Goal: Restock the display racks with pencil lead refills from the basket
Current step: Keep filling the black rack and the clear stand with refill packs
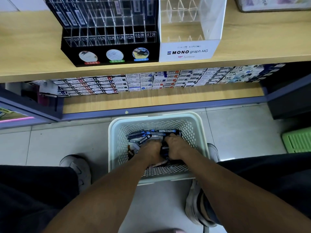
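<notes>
Lead refills (148,136) are mostly still heaped in the near basket (114,140) where left hand (149,148) and right hand (175,147) dig, grip unclear, and the far black rack (111,52) looks barely stocked, so loads left.

Down on the pale tiled floor (67,140), a green slatted crate (297,142) sits at the right edge. Grey shoes (76,167) are planted on the tiles. Under the wooden shelf (25,47), rows of small stationery boxes (143,81) are stacked along the lower shelf (159,101).
</notes>
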Available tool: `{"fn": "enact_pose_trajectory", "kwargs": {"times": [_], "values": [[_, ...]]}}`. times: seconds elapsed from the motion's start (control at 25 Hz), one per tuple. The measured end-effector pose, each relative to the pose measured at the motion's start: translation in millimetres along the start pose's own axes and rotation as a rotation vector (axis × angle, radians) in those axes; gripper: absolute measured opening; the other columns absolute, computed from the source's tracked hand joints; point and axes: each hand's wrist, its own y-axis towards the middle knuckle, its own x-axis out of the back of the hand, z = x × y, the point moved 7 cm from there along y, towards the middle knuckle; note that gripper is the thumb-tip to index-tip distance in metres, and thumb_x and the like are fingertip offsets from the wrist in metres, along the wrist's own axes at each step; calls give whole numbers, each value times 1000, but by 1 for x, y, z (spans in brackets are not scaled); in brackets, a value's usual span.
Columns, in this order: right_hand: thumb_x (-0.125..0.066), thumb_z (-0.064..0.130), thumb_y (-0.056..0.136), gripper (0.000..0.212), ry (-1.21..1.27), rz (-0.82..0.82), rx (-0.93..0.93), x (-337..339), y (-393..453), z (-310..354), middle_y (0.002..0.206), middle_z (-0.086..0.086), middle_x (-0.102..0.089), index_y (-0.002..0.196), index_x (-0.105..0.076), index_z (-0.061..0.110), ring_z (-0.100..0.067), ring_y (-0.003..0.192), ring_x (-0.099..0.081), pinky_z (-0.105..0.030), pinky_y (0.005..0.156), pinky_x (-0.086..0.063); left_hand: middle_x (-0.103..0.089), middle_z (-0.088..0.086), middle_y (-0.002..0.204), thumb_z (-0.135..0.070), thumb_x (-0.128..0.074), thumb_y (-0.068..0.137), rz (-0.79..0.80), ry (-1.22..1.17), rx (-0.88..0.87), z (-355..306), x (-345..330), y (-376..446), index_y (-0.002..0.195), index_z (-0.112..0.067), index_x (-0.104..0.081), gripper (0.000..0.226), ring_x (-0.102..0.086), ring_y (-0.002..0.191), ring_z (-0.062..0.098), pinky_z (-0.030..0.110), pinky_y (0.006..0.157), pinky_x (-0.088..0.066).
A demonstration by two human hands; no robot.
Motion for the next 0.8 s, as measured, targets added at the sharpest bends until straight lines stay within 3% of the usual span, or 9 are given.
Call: {"fn": "enact_pose_trajectory", "kwargs": {"times": [0.08, 0.32, 0.48, 0.6, 0.68, 0.8], "values": [[-74, 14, 84, 53, -2, 3, -3, 0, 3, 0, 134, -12, -44, 132, -52, 10, -32, 127, -46, -36, 106, -44, -69, 10, 111, -37, -73, 85, 21, 8, -13, -2, -1, 1, 121, -11, -62, 46, -65, 100, 28, 27, 73, -47], [-67, 3, 86, 52, 53, 27, 5, 6, 3, 2, 134, -11, -50, 135, -55, 14, -29, 123, -54, -33, 101, -49, -64, 11, 118, -21, -72, 88, 24, 3, -120, 2, 10, -2, 132, -9, -50, 50, -62, 102, 28, 32, 78, -49], [-66, 4, 86, 33, 138, -40, -3, 25, -2, 3, 117, -9, -67, 117, -68, 15, -23, 106, -63, -27, 85, -52, -65, 11, 99, -18, -70, 88, 63, -47, -149, 2, 29, -8, 108, -9, -57, 25, -63, 86, 28, 37, 72, -54], [-68, 6, 87, 22, 202, -110, 47, 48, -12, 9, 108, -9, -71, 107, -73, 12, -22, 101, -64, -21, 80, -44, -63, 6, 83, -15, -68, 86, 88, -198, -118, 1, 52, -20, 91, -14, -57, 12, -64, 76, 24, 34, 61, -49], [-79, 10, 81, 25, 303, -156, 89, 65, -23, 13, 105, -5, -72, 106, -74, 13, -20, 96, -65, -24, 83, -49, -64, 5, 79, -14, -68, 87, 84, -354, -69, -1, 69, -33, 89, -16, -59, 9, -63, 67, 19, 31, 57, -50], [-85, 9, 76, 36, 522, -151, 135, 93, -50, 22, 97, 0, -68, 109, -73, 12, -14, 85, -62, -22, 70, -48, -64, 4, 71, -10, -69, 86, 55, -547, 9, -4, 92, -58, 95, -10, -62, 11, -58, 53, 13, 24, 48, -46]]}}
